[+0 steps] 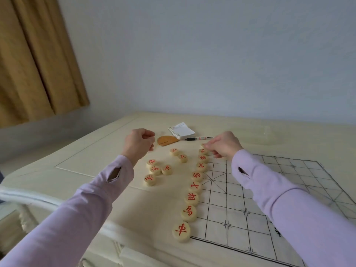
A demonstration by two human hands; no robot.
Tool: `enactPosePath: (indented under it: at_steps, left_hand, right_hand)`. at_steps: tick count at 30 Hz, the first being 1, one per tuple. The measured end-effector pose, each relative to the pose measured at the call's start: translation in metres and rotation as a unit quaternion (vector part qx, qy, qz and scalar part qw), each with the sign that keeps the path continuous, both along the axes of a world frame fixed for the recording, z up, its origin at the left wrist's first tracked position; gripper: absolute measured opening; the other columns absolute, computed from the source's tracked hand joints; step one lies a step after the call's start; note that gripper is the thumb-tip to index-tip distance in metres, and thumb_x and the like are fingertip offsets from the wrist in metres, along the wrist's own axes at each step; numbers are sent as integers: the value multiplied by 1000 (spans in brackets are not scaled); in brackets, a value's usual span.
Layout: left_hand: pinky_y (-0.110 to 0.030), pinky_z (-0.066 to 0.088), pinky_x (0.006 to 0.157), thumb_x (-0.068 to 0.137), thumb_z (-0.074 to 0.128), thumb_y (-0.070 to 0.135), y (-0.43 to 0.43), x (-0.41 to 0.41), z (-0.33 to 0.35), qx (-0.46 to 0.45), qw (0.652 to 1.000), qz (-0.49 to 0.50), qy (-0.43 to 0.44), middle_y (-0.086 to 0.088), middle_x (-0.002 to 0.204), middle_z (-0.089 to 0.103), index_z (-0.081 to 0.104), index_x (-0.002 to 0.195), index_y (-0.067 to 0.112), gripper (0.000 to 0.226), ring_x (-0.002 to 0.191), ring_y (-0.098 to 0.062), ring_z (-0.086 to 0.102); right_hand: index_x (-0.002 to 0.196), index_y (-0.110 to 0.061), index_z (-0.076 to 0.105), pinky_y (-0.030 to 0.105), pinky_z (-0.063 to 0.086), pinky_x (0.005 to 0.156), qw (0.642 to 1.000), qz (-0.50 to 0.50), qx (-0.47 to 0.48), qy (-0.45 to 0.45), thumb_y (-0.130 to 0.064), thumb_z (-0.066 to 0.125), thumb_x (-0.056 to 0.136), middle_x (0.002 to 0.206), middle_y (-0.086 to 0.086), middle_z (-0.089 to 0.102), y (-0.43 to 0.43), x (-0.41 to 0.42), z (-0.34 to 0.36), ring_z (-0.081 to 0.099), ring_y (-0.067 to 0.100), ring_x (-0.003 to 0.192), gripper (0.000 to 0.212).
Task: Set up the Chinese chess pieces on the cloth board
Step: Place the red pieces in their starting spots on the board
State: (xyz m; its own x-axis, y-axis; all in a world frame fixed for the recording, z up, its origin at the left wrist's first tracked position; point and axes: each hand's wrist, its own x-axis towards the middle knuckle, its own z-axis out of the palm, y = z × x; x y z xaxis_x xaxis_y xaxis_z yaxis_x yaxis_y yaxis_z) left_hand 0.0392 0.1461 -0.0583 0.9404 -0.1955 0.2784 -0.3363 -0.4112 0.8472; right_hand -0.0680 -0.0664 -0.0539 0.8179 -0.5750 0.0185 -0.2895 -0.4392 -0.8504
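Observation:
A white cloth board (pixel 256 199) with black grid lines lies on the table's right side. Several cream round pieces with red characters form a line (pixel 193 197) along its left edge. My right hand (pixel 224 144) pinches a cream piece (pixel 202 145) at the far end of that line. More red pieces (pixel 155 170) lie loose on the table left of the board. My left hand (pixel 137 144) hovers above them with curled fingers; a piece may be in it, but I cannot tell.
A small spiral notepad (pixel 181 130), a pen (pixel 199 138) and a half-round wooden lid (pixel 167 141) lie at the back of the cream table (pixel 96 149). A wall stands behind and a tan curtain (pixel 38 58) hangs at the left.

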Motion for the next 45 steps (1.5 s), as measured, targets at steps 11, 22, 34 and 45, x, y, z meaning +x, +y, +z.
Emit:
enactPosePath:
  at_steps: [11,22,34,45]
  left_hand:
    - [-29,51,69,88,60,15,43,3,-12,151,987,3,61,-7,79,59,66,89,9,9,58,-15,54]
    - [-28,51,72,81,64,48,27,-2,-10,273,956,23,100,3,45,60,55,55,11,46,54,-15,56]
    - [-31,57,81,75,77,24,5,-6,2,294,946,-20,132,-2,54,65,59,65,8,25,55,-16,64]
    - [-25,42,54,69,80,25,-7,-40,12,294,955,12,40,-9,82,68,70,89,2,31,72,-23,59]
  right_hand:
    - [71,-9,65,32,56,71,997,81,5,1,-9,72,79,75,12,63,31,11,1,59,24,66,10]
    - [72,-10,66,35,55,76,995,99,4,18,-10,71,81,77,11,65,39,10,1,60,23,70,10]
    - [93,1,68,27,53,62,995,95,24,3,-7,71,81,82,11,63,29,-18,7,58,21,68,15]
    - [101,5,66,18,51,52,996,72,42,-14,-4,67,83,73,9,60,9,-81,12,55,14,60,20]
